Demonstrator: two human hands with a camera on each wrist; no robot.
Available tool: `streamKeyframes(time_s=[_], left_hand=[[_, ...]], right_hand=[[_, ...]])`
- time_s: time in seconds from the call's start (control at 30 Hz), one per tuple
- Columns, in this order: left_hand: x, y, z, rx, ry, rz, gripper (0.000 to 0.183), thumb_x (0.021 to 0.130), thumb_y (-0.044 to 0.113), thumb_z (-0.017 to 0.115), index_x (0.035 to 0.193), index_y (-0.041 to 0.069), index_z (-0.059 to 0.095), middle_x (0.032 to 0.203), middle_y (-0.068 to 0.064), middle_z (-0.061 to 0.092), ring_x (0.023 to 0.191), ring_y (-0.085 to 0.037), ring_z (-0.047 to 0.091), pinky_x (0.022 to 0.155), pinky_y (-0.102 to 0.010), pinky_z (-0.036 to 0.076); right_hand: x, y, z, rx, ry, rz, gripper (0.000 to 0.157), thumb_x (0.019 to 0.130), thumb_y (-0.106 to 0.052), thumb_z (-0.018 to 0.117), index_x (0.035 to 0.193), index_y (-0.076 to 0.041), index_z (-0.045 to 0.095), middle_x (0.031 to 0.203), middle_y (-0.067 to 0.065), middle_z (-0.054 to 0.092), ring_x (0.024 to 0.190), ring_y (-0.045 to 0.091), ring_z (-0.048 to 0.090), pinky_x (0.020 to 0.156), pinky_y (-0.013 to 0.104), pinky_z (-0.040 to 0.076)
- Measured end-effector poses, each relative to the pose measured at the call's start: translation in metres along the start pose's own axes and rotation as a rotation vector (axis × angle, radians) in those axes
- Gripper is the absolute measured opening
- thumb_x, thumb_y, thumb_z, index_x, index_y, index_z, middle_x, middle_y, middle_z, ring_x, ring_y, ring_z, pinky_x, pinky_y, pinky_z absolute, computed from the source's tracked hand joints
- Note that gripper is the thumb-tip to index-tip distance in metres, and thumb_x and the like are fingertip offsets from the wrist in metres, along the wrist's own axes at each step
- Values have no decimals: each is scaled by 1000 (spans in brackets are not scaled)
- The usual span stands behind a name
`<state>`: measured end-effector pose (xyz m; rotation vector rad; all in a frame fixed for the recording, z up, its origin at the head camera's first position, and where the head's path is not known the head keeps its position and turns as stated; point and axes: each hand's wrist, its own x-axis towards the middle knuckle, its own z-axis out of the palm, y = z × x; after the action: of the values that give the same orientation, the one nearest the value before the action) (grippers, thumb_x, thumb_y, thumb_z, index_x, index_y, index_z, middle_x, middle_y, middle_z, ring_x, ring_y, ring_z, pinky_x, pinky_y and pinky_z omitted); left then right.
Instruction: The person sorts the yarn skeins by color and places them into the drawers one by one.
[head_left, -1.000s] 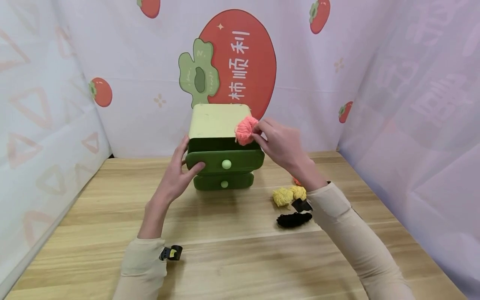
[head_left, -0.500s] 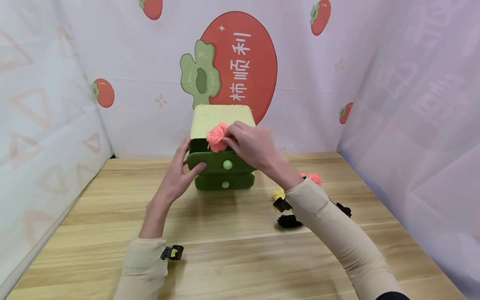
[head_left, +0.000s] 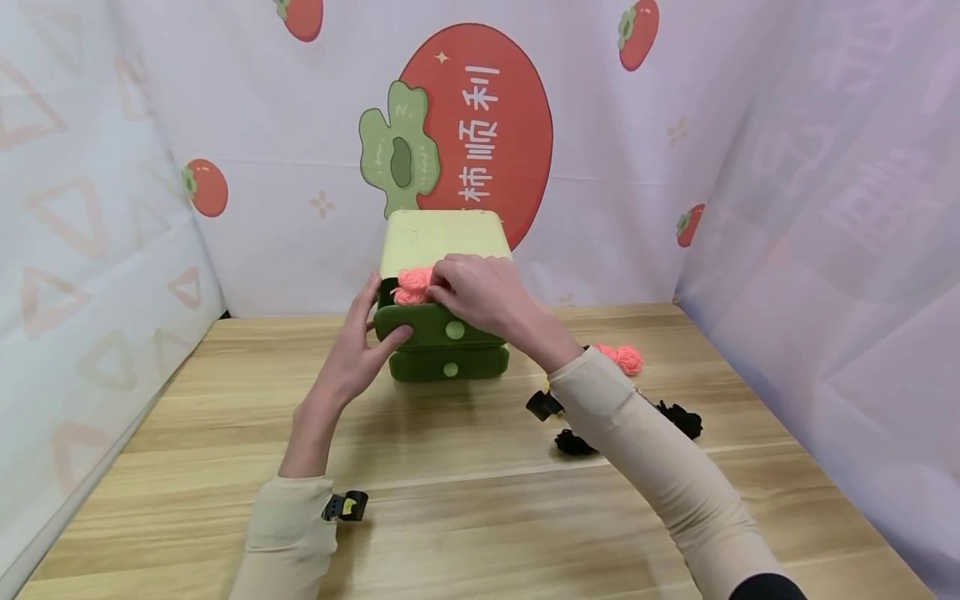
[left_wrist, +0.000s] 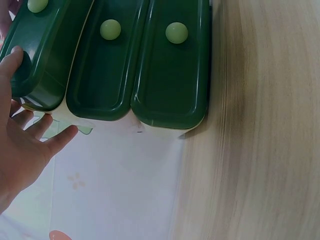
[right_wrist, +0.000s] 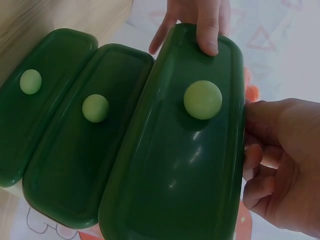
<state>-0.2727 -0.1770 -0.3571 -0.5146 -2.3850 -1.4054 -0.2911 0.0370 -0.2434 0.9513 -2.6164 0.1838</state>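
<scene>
Pink yarn (head_left: 412,286) now lower, at drawer (head_left: 431,323)

The boxy pale yellow-green cabinet (head_left: 442,237) is fronted by dark green drawers (head_left: 431,327) with pale green ball knobs (head_left: 454,330). Soft yarn bundles (head_left: 412,285) are coloured coral or black. The white fabric backdrop (head_left: 262,100) is printed with red fruits (head_left: 517,125); the light-brown table (head_left: 450,525) is streaked with grain.

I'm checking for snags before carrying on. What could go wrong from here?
The pink yarn in the right hand shows above the front of the open top drawer; loops might catch if that closes. The left hand grips the drawer's end, so fingers could get pinched. The right sleeve partly hides the black yarn in the head view and might brush it.
</scene>
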Motion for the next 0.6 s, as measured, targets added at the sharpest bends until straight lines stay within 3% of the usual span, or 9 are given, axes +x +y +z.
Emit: streamKeyframes(time_s=[0.27, 0.6], left_hand=[[-1, 1, 1, 7, -5, -4, 87, 95, 42, 66, 161, 30, 10, 167, 8, 7, 153, -26, 19, 114, -58, 37], [0, 0, 0, 7, -4, 0, 86, 96, 41, 65, 161, 31, 9, 167, 7, 7, 152, -25, 19, 114, -58, 37]], right_hand=[[1, -1, 4, 2, -7, 11, 16, 97, -32, 62, 91, -24, 74, 85, -9, 67, 73, 8, 60, 61, 31, 51], [-7, 8, 2, 79, 51, -9, 16, 96, -32, 66, 97, -19, 76, 90, -6, 70, 79, 9, 62, 71, 29, 53]])
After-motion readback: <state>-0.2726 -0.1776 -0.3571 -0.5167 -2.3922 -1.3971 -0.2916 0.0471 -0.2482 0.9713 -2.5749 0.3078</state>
